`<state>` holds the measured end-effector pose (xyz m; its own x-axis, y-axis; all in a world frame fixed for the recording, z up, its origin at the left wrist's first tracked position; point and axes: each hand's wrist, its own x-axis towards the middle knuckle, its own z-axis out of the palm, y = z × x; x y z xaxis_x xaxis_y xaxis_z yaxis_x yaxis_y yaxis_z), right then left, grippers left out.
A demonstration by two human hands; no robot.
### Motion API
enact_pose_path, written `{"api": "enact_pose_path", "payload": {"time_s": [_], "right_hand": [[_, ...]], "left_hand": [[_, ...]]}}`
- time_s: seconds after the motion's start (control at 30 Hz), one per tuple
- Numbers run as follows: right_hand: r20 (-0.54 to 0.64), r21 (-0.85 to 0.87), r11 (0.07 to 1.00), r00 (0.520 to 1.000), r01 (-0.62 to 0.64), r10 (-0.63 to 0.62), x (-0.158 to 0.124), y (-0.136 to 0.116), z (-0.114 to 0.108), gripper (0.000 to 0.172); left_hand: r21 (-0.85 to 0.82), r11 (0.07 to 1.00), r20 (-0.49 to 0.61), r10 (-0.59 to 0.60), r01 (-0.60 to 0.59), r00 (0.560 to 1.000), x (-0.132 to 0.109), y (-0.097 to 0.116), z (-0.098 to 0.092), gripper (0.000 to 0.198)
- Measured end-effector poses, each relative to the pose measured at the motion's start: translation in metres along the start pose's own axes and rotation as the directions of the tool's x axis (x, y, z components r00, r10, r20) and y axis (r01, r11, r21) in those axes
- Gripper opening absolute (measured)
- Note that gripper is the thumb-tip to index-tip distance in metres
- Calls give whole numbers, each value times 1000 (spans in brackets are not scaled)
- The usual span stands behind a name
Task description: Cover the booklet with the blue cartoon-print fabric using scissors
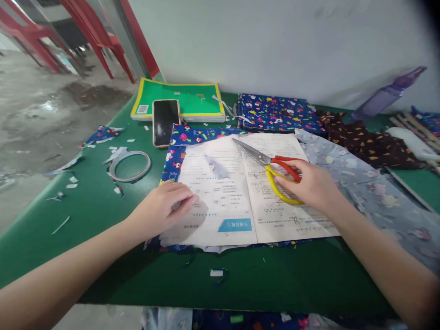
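An open printed book (pixel 223 197) lies on blue patterned fabric (pixel 173 158), whose edges show along its left and top sides. My right hand (pixel 311 185) grips scissors (pixel 256 153) with red and yellow handles over the right page. Their blades are closed and point to the upper left. My left hand (pixel 168 206) rests at the left page with its fingers curled together; whether anything is pinched in them is hidden. A small grey fabric scrap (pixel 216 167) lies on the left page. More patterned fabric, pale side up (pixel 371 188), spreads right of the book.
A phone (pixel 166 123) leans on a green book (pixel 182 98) at the back. A roll of tape (pixel 130 166) lies left among scraps. Folded blue fabric (pixel 280 112), brown fabric (pixel 367 140) and a purple bottle (pixel 381 98) stand along the wall. Red chairs (pixel 99 36) are beyond.
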<state>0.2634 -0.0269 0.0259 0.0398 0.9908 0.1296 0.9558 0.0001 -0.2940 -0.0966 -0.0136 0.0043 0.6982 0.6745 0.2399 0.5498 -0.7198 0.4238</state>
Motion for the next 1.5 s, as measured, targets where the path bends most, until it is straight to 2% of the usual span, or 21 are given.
{"api": "enact_pose_path", "payload": {"time_s": [0.13, 0.2, 0.33, 0.5, 0.67, 0.9, 1.07, 1.23, 1.37, 1.5], "right_hand": [[66, 138, 990, 997, 32, -41, 4, 2, -9, 41], [17, 134, 991, 1000, -9, 6, 3, 9, -17, 36], [-207, 18, 985, 964, -170, 170, 5, 41, -29, 35], [-162, -66, 966, 958, -248, 235, 17, 85, -13, 28], [-120, -116, 974, 976, -195, 181, 22, 89, 7, 41], [-83, -133, 980, 987, -149, 139, 18, 91, 9, 50], [-52, -108, 992, 997, -61, 56, 22, 103, 4, 42], [-12, -106, 994, 999, 35, -37, 27, 129, -4, 34], [-124, -145, 988, 992, -49, 31, 25, 140, -7, 32], [-272, -120, 988, 960, -97, 62, 23, 124, -6, 45]], "left_hand": [[-11, 1000, -4, -13, 13, 1000, -2, -2, 2, 24], [-14, 1000, 1, -27, 27, 1000, -2, -3, 2, 23], [-39, 999, 9, -34, 34, 999, -3, -3, 2, 21], [-46, 998, 18, -45, 45, 999, 0, 0, 4, 21], [-11, 1000, 49, -16, 16, 999, 5, 12, 0, 20], [-9, 992, 162, 128, -128, 979, 12, 47, -6, 20], [22, 979, 226, 191, -201, 955, 18, 63, 4, 29], [142, 950, 262, 235, -278, 936, 27, 63, 20, 47], [159, 931, 247, 284, -328, 926, 32, 60, 27, 47], [171, 927, 235, 290, -334, 928, 32, 59, 29, 50]]}}
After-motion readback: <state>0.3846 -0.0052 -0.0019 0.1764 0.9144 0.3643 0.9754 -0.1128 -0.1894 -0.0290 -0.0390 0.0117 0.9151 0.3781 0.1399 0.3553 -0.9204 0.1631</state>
